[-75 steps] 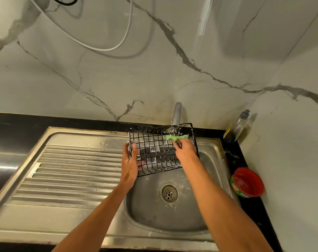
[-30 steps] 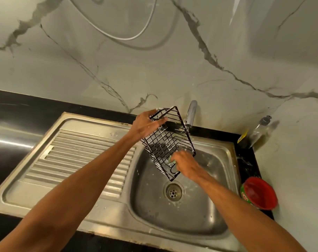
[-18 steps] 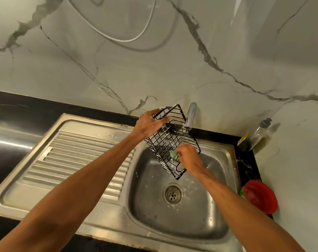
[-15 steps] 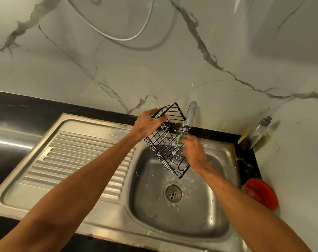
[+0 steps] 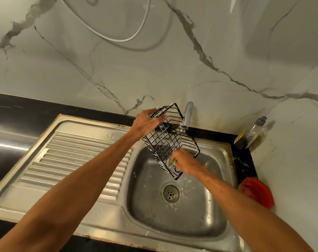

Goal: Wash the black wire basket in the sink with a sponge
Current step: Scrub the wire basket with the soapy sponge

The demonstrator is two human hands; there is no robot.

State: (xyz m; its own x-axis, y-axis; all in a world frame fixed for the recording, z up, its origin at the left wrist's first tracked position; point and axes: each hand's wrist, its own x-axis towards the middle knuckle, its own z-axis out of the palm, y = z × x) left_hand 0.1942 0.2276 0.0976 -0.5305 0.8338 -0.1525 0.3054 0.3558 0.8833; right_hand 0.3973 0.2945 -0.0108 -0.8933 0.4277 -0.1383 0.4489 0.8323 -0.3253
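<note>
Head view shows the left hand (image 5: 147, 124) gripping the upper corner of the black wire basket (image 5: 170, 140), held tilted above the steel sink basin (image 5: 181, 211), while the right hand (image 5: 186, 161) pinches a green sponge (image 5: 170, 163) against its lower mesh.

Two arms of one person, both bare from the hands up to where the frame cuts them off. The left forearm (image 5: 81, 179) is lean and smooth, with a soft sheen of light along its top. The left hand (image 5: 147, 124) carries small white flecks (image 5: 141, 130) across its back, and one pale, short-trimmed fingernail (image 5: 165, 116) shows. The right forearm (image 5: 245, 206) shows raised tendons near the wrist. The right hand (image 5: 187, 161) is slightly blurred, so its finer details cannot be told.
</note>
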